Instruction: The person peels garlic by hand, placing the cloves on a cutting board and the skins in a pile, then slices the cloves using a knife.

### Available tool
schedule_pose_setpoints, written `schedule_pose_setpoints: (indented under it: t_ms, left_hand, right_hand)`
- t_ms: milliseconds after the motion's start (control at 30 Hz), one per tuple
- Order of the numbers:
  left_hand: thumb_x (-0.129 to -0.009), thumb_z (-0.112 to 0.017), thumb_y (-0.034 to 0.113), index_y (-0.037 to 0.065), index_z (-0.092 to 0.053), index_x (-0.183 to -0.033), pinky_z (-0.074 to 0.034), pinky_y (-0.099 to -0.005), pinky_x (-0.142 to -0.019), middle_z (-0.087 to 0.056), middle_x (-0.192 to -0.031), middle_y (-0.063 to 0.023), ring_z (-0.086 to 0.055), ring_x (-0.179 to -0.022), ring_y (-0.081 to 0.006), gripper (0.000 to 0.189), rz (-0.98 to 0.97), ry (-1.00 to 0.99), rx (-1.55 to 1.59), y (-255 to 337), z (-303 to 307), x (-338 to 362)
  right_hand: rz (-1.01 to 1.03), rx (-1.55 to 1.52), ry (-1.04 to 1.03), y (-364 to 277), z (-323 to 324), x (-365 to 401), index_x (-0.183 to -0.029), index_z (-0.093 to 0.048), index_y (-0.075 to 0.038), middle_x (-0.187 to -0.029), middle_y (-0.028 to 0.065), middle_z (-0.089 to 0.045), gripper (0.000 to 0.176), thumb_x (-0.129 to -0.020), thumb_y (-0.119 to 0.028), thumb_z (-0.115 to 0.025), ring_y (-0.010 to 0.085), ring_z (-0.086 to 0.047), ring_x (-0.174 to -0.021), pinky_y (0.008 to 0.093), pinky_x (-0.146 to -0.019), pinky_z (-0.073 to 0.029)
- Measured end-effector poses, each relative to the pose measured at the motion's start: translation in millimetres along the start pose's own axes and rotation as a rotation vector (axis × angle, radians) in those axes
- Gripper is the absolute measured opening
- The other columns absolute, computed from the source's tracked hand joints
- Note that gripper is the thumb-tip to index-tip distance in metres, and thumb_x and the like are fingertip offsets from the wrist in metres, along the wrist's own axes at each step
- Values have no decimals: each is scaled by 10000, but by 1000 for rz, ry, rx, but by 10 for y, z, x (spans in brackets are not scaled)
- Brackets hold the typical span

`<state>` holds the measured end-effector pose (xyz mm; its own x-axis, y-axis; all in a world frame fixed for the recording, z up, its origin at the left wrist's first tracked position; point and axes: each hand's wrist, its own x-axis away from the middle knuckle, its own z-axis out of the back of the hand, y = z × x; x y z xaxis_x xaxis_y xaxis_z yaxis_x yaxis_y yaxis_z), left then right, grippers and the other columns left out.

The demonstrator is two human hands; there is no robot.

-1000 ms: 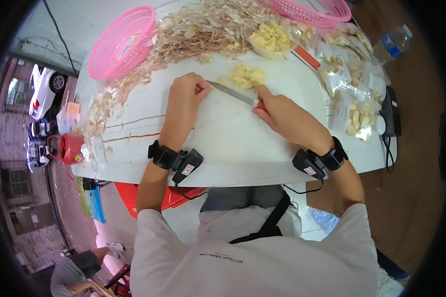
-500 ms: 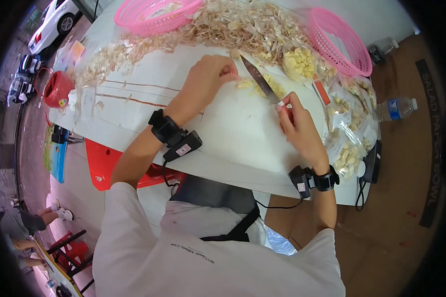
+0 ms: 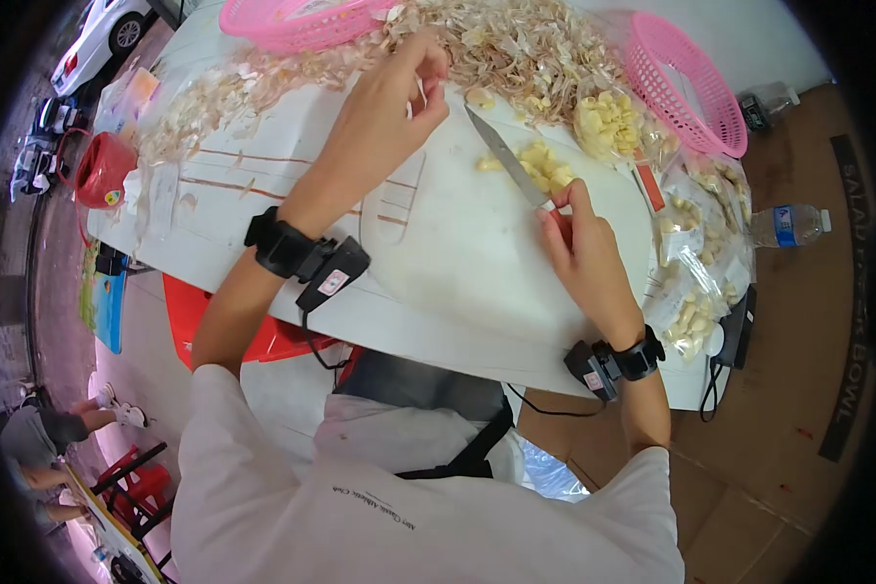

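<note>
My right hand (image 3: 589, 258) grips a small knife (image 3: 509, 156) by its handle, the blade slanting up and left over the white board (image 3: 457, 234). Close to the blade lies a small heap of peeled garlic cloves (image 3: 545, 165), with a single clove (image 3: 480, 97) near the knife's tip. My left hand (image 3: 389, 107) is at the near edge of a big pile of dry garlic skins (image 3: 516, 49), its fingers curled toward the thumb; whatever they hold is too small to make out. A bag of peeled cloves (image 3: 608, 127) sits right of the heap.
Pink baskets stand at the back left (image 3: 307, 27) and back right (image 3: 686, 88). Along the right edge are clear bags of garlic (image 3: 691, 263) and a water bottle (image 3: 788, 226). A red container (image 3: 104, 170) is at the far left, and a red stool (image 3: 234, 326) below the table.
My left hand has moved up and left, away from the clove heap, toward the skin pile. My right hand still holds the knife in nearly the same place. The view has shifted slightly.
</note>
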<state>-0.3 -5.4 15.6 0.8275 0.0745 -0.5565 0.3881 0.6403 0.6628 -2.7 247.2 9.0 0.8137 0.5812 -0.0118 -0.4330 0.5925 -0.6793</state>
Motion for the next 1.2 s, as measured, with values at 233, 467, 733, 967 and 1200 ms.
schedule_pose_setpoints:
  t_ms: [233, 467, 733, 967, 1200]
  left_hand:
    - [-755, -645, -13, 85, -653, -925, -402, -249, -530, -528, -739, -7, -465, -579, -108, 196, -6, -367, 13, -71, 41, 170]
    - [-755, -712, 82, 139, -713, -974, -447, -299, -559, -559, -758, -28, -535, -611, -187, 227, -259, -414, -116, -162, -21, 205]
    - [-751, -711, 104, 157, -713, -1010, -454, -322, -566, -562, -772, -22, -548, -621, -200, 264, -284, -471, -204, -150, -45, 211]
    - [-764, -697, 98, 177, -705, -1055, -455, -326, -570, -564, -777, -24, -545, -622, -207, 302, -298, -480, -245, -152, -48, 215]
    - [-771, -685, 92, 176, -698, -1082, -453, -333, -574, -559, -774, -38, -543, -628, -221, 323, -248, -520, -241, -121, -42, 213]
  right_hand:
    - [-12, -3, 12, -28, -104, 67, -1000, -395, -16, -675, 212, -610, 177, -941, -118, -527, 395, -603, -590, 454, -513, -451]
    - [-15, 85, 6, -50, -106, 61, -1011, -393, -26, -706, 191, -629, 179, -939, -120, -529, 382, -614, -599, 448, -520, -469]
    - [14, 90, 3, -15, -102, 63, -1019, -395, -29, -713, 184, -631, 189, -938, -126, -536, 376, -618, -612, 443, -530, -474]
    - [12, 115, -3, -15, -111, 62, -1009, -388, -34, -732, 181, -635, 185, -942, -132, -530, 376, -620, -627, 450, -540, -476]
    - [34, 183, -10, -26, -133, 35, -996, -385, -36, -717, 183, -625, 179, -948, -140, -522, 384, -609, -622, 467, -538, -466]
